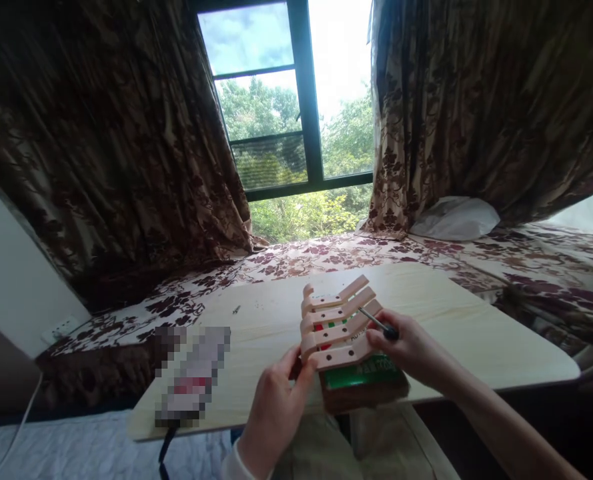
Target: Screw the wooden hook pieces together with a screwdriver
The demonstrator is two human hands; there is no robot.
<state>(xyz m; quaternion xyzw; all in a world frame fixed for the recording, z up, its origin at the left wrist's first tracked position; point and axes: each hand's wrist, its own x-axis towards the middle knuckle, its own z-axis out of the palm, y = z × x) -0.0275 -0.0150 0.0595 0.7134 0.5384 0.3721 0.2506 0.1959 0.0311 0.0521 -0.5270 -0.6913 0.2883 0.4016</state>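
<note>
Pinching a wooden rack (340, 355) at its near left corner, the left hand (280, 390) holds it over a box (356, 377) at the near edge of a table (476, 327) stretching wide rightward, the right hand (412, 347) closed around a screwdriver (390, 332).

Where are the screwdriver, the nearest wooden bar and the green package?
Screwdriver (390, 332): head view, on its dark handle.
Nearest wooden bar (340, 356): head view, between dark spots.
Green package (349, 379): head view, green part.
</note>
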